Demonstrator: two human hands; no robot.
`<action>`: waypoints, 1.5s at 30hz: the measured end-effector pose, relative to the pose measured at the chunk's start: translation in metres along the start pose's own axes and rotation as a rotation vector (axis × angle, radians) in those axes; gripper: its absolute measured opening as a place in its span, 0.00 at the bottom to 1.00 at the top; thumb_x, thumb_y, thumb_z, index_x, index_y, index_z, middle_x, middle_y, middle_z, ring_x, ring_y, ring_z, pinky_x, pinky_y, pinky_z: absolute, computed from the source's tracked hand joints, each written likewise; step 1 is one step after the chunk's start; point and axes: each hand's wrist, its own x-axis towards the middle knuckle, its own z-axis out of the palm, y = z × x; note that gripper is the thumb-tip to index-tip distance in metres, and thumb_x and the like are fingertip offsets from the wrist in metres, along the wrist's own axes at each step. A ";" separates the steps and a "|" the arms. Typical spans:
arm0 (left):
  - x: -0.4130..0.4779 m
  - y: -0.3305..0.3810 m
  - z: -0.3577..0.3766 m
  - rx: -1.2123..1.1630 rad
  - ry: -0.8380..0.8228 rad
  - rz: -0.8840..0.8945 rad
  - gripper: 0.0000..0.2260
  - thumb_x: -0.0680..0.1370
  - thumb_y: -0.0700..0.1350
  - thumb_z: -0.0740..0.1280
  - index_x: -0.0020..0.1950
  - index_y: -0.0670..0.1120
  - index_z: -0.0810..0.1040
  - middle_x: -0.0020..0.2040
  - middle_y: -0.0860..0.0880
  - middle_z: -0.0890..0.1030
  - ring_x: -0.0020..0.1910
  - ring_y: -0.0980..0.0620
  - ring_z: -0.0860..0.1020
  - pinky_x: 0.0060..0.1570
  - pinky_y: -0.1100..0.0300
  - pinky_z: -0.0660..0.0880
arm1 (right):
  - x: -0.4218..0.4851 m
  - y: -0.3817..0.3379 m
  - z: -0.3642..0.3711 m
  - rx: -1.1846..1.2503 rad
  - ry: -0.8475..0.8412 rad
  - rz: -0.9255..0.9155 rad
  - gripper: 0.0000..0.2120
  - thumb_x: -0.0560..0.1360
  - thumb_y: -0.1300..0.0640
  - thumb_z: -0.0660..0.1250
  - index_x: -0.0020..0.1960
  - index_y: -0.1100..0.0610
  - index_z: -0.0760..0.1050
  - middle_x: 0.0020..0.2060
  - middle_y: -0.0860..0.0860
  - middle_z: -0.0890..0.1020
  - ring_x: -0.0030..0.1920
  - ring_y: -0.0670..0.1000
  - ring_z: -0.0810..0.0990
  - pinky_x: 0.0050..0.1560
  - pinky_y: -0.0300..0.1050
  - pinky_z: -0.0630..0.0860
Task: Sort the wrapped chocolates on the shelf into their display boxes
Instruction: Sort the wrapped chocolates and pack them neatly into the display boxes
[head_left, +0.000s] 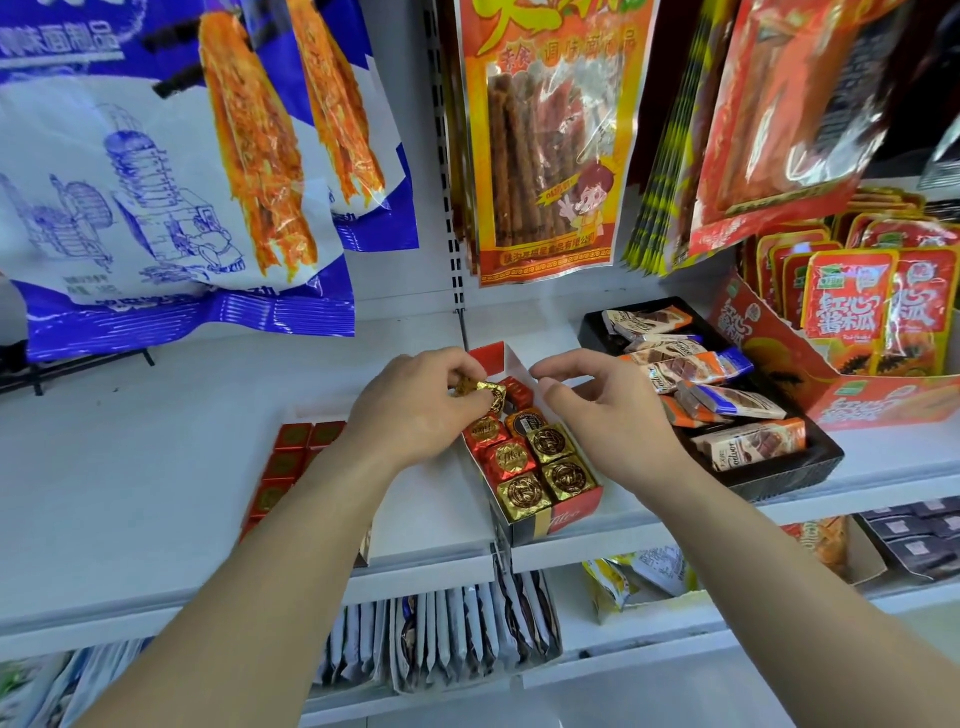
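While left hand (410, 410) pinches a gold foil chocolate (485, 391), right hand (608, 415) hovers relaxed, empty; looks light, slick, so grip its sides

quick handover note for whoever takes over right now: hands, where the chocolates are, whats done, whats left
Left hand pinches a gold foil-wrapped square chocolate above the back of the red-and-white cardboard display box.
Right hand holds nothing, fingers relaxed beside the box's right wall; contact unclear.
In the box: gold foil squares at the front, red foil squares mixed in behind them. A second batch of red foil squares sits to its left, partly hidden by the forearm.
Done: box nearly full.
Left: seat the held chocolate; the mixed colours probably need separating.
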 end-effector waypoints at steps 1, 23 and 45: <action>0.001 -0.001 0.000 0.046 0.001 0.008 0.12 0.77 0.59 0.67 0.59 0.59 0.77 0.59 0.53 0.80 0.56 0.53 0.77 0.53 0.50 0.78 | 0.000 0.001 0.000 -0.008 -0.006 0.003 0.05 0.78 0.56 0.68 0.50 0.49 0.82 0.42 0.45 0.84 0.39 0.48 0.83 0.39 0.48 0.80; -0.002 -0.005 -0.009 0.252 0.024 0.040 0.07 0.79 0.55 0.65 0.55 0.57 0.77 0.50 0.56 0.81 0.49 0.55 0.78 0.44 0.56 0.77 | 0.001 0.007 0.002 -0.071 -0.062 0.007 0.05 0.78 0.55 0.67 0.51 0.49 0.82 0.46 0.43 0.84 0.40 0.45 0.83 0.38 0.42 0.80; 0.011 0.006 0.010 0.003 0.052 0.092 0.09 0.76 0.55 0.70 0.55 0.58 0.80 0.55 0.54 0.79 0.54 0.52 0.76 0.51 0.53 0.76 | -0.002 0.023 0.002 -0.142 -0.081 0.024 0.07 0.79 0.55 0.65 0.56 0.48 0.78 0.45 0.42 0.82 0.38 0.39 0.80 0.34 0.32 0.71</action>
